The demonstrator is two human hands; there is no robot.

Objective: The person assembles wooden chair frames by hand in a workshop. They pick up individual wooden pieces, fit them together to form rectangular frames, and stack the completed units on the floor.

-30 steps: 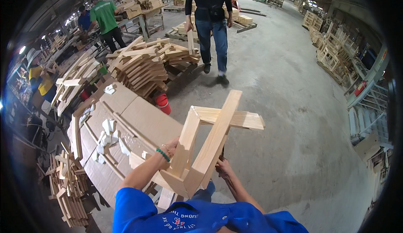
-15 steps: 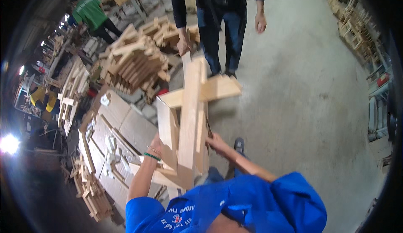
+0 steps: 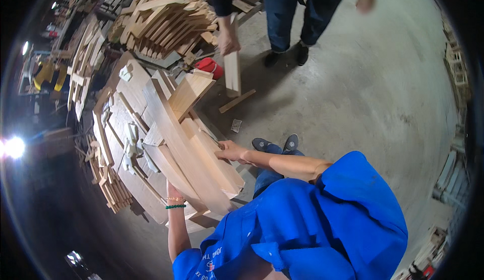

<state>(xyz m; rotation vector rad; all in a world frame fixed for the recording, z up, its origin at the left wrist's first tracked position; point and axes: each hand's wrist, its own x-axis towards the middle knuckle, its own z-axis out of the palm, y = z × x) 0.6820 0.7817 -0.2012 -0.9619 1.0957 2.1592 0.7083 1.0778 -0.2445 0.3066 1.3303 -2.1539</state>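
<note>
I hold a pale wooden frame (image 3: 176, 136), built of crossing planks, tilted in front of me to the left. My left hand (image 3: 174, 193), with bracelets at the wrist, is against its left side; the wood hides most of the fingers. On the other side my right hand (image 3: 233, 151) is closed around a rail of the frame. Beneath the far part of the frame lies a cardboard-covered table (image 3: 113, 141) with white crumpled pieces (image 3: 132, 144) and thin wooden strips (image 3: 133, 112).
Across from me a person's hand (image 3: 228, 40) holds an upright wooden plank (image 3: 232, 73). Stacked wooden parts (image 3: 169, 22) stand at the far left, near a red container (image 3: 209, 67). On the concrete floor (image 3: 343, 108) lies a loose wooden strip (image 3: 237, 101).
The wooden frame has swung left and over the table, with both my hands still on it. The view has shifted. The other person's plank now shows apart from the frame.
</note>
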